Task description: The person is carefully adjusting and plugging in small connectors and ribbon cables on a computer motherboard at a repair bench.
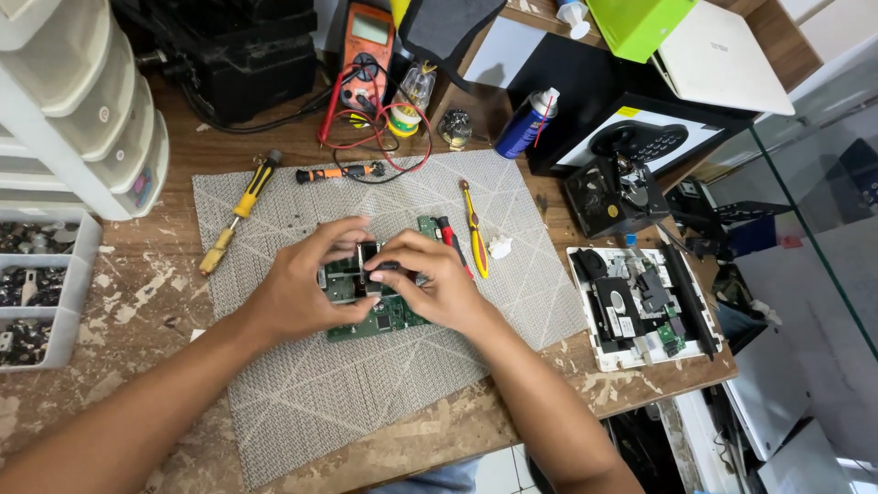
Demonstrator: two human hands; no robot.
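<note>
Circuit board (384,316) | left hand (306,284) steadies | right hand (434,284) pinches black tool (384,266)

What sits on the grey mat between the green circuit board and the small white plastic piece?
In the head view, a red-handled tool and a yellow-handled screwdriver lie between the green circuit board and the small white plastic piece.

Pretty clearly an electronics repair bench. Scuffed wooden worktop (119,302) with a grey work mat (366,384) in the middle, orange multimeter (369,46) with leads at 12 o'clock, screwdrivers (240,212) at 10, a spray can (528,124) at 1, parts drawers (82,101) and a bin of small hardware (32,284) at 9, a gutted white device (640,306) at 3.
</note>
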